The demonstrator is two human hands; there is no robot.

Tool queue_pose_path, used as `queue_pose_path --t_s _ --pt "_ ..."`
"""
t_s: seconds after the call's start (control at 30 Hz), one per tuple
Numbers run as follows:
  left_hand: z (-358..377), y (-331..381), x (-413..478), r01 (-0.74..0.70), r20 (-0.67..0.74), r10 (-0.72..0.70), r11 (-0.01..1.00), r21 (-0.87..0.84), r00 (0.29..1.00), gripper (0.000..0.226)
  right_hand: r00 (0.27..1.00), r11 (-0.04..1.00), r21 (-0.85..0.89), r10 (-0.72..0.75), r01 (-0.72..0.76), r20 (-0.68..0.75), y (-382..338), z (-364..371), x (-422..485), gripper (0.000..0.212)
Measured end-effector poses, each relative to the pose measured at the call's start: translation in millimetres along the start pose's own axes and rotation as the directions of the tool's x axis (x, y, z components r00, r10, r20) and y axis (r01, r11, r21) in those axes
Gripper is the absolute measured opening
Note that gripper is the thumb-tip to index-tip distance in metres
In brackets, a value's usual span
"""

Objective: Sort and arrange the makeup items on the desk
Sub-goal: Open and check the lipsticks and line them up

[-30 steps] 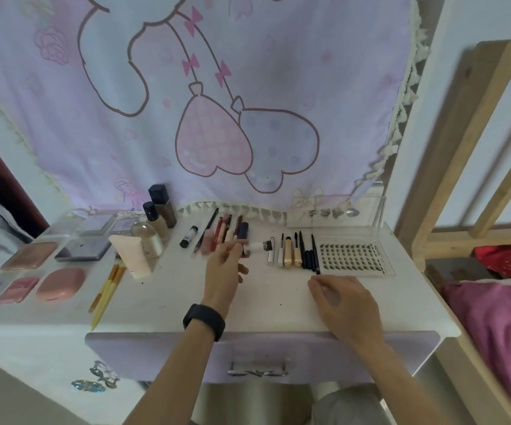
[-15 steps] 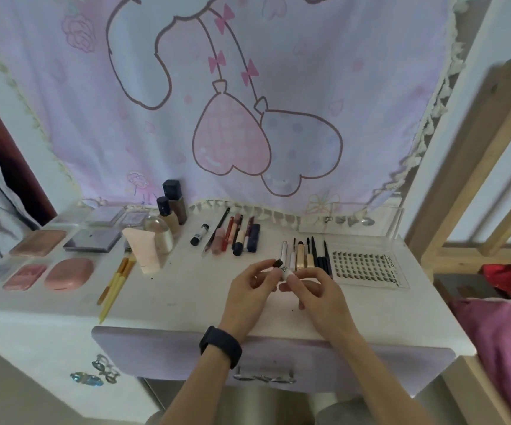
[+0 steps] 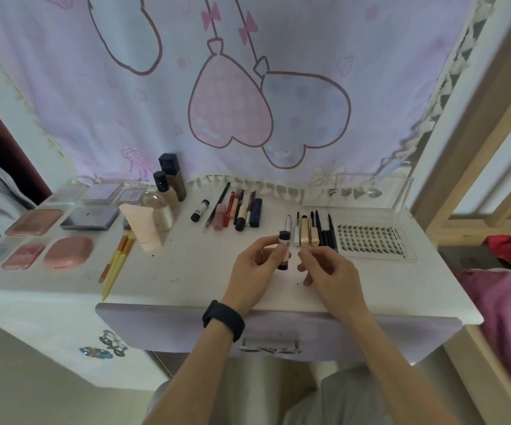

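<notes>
1. The left hand (image 3: 255,266) is now holding the small white tube (image 3: 284,244) on its own, thumb and fingers wrapped round the body. The tube is standing upright in the grip, dark cap on top, just above the front of the desk (image 3: 186,271).
2. The right hand (image 3: 332,271) is off the tube. Half a second ago both hands were working it together. Now it is hanging just beside it, fingers loosely curled, gripping nothing.
3. A second ago the left hand was reaching into the lip products (image 3: 239,210) at the back while the right was resting flat on the desk. So this tube is looking like a fresh pick, brought forward for a check.
4. The tube is sitting right in front of the row of wands and pens (image 3: 309,231), at its left end, with the lash tray (image 3: 373,240) closing that row on the right.
5. My read is that the inspection is finishing and the placing is coming up. The tube is probably heading for the left end of that row.
6. The rest of the desk is looking largely sorted already, so the task is running well along.
</notes>
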State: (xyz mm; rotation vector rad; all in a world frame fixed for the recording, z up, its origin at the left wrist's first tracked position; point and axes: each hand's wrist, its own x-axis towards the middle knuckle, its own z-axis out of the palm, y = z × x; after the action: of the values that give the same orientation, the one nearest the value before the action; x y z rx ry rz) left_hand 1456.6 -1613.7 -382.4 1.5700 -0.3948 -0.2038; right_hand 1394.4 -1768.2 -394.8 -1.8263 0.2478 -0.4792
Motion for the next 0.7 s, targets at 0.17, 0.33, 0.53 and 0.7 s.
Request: queue_pose_path --t_s 0.17,0.33,0.53,0.7 --pt "1.3 -3.4 -2.8 -0.065 0.112 0.044 0.981 0.184 0.993 0.022 0.996 0.998 -0.002 0.069 -0.069 0.052 -8.3 -2.2 4.3 0.039" --pt "4.1 -6.0 -5.5 -0.075 0.036 0.069 0.969 0.234 0.997 0.02 0.995 0.995 -0.062 0.083 -0.079 0.062 -2.2 -2.3 7.9 0.043" --pt "13.1 -11.6 -6.8 -0.05 -0.047 0.071 0.935 0.352 0.996 0.034 0.999 0.989 -0.148 0.013 -0.006 0.05 4.0 1.9 2.5 0.044" --pt "19.0 -14.9 -8.4 -0.03 -0.193 0.118 0.912 0.409 0.974 0.05 0.996 0.921 -0.384 -0.088 0.072 -0.025 5.2 20.1 -2.4 0.056"
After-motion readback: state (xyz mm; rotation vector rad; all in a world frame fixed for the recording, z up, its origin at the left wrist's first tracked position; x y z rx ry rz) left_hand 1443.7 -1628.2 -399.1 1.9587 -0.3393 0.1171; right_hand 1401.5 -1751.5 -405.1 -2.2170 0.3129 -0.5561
